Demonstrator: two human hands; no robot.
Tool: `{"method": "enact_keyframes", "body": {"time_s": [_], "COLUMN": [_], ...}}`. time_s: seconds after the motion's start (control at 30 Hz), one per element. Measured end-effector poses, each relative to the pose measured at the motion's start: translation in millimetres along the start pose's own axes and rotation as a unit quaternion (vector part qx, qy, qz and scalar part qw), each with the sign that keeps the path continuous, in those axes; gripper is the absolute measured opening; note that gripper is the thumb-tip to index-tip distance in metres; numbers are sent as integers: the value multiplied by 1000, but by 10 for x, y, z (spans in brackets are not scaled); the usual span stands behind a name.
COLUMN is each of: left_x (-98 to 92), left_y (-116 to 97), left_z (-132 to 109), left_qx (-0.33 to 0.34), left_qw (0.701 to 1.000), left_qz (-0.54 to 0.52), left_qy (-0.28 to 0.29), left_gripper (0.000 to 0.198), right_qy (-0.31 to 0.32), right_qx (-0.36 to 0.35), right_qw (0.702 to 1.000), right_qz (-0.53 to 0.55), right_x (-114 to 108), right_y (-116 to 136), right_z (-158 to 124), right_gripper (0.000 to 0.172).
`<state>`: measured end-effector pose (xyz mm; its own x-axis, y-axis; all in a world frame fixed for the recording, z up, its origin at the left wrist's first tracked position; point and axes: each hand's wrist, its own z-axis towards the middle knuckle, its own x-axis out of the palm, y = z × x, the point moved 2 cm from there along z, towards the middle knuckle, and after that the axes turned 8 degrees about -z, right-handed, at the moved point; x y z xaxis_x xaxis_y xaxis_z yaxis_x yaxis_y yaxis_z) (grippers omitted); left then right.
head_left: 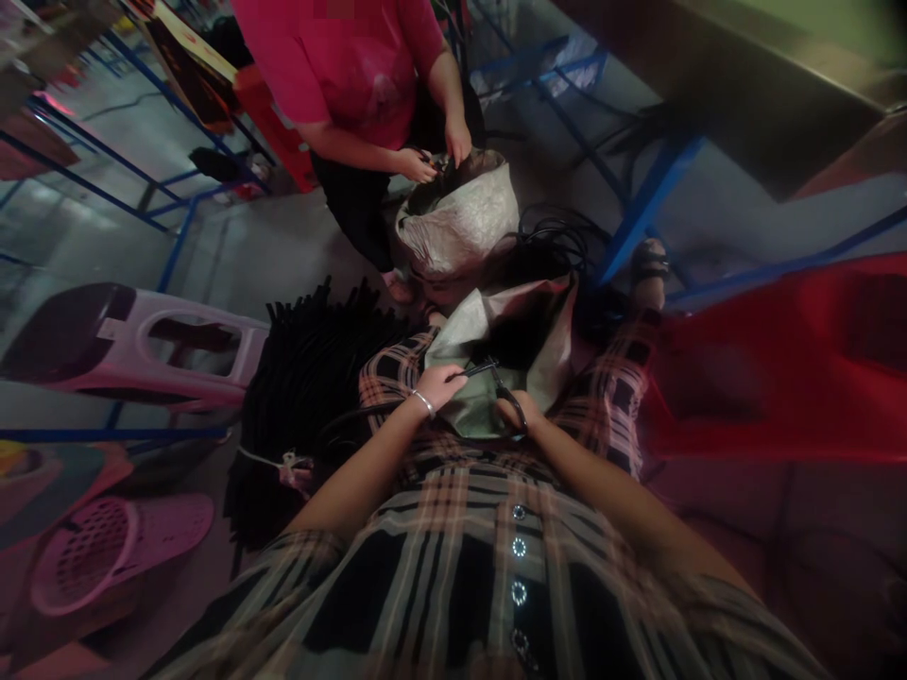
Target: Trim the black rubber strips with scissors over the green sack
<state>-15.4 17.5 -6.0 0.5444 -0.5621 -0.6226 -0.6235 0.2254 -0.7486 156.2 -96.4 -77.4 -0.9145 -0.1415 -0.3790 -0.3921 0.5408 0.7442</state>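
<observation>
I sit with an open grey-green sack [468, 331] between my knees. My left hand [439, 385], with a bracelet on the wrist, is closed on a thin black strip [479, 369] that points right over the sack. My right hand [516, 410] is closed round the black handles of a small scissors [511, 400], right next to the strip. A large bundle of black strips [304, 397] lies at my left knee, tied with a pale cord.
Across from me a person in a pink shirt [354, 66] works with both hands over a second sack [460, 222]. Pink plastic stool [142, 345] and pink basket [106, 548] at left. Red fabric [779, 368] at right. Blue metal frames [644, 212] behind.
</observation>
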Motion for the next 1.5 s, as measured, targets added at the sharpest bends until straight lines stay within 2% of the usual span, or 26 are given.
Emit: {"method": "enact_keyframes", "body": {"time_s": [0.1, 0.27, 0.43, 0.57, 0.83, 1.0, 1.23, 1.37, 1.5], "left_x": [42, 99, 137, 190, 326, 307, 292, 292, 186], "left_y": [41, 84, 23, -53, -29, -74, -104, -119, -115], "left_z": [29, 65, 76, 98, 86, 70, 76, 82, 81], "left_qx": [-20, -56, -120, -126, -101, -83, -79, -73, -42], "left_qw": [999, 993, 965, 951, 966, 974, 976, 981, 995], "left_qz": [-43, -96, -233, -282, -240, -212, -202, -178, -94], "left_qy": [-14, -27, -21, -19, -4, -1, -9, -9, -5], "left_gripper": [27, 26, 30, 28, 30, 28, 27, 26, 25], "right_qy": [-14, -3, 43, 77, 70, 61, 66, 19, 0], "right_qx": [8, 36, 43, 11, -7, 11, 21, 1, 5], "right_qw": [999, 996, 987, 979, 987, 988, 994, 1000, 1000], "right_qz": [28, 80, 150, 191, 145, 138, 89, 25, 12], "right_x": [8, -13, 38, 108, 95, 83, -54, -79, -58], "right_y": [-55, -92, -70, -73, -72, -27, 140, 144, 89], "right_z": [47, 72, 82, 99, 73, 52, -119, -121, -75], "right_gripper": [23, 20, 15, 11, 11, 13, 19, 24, 25]}}
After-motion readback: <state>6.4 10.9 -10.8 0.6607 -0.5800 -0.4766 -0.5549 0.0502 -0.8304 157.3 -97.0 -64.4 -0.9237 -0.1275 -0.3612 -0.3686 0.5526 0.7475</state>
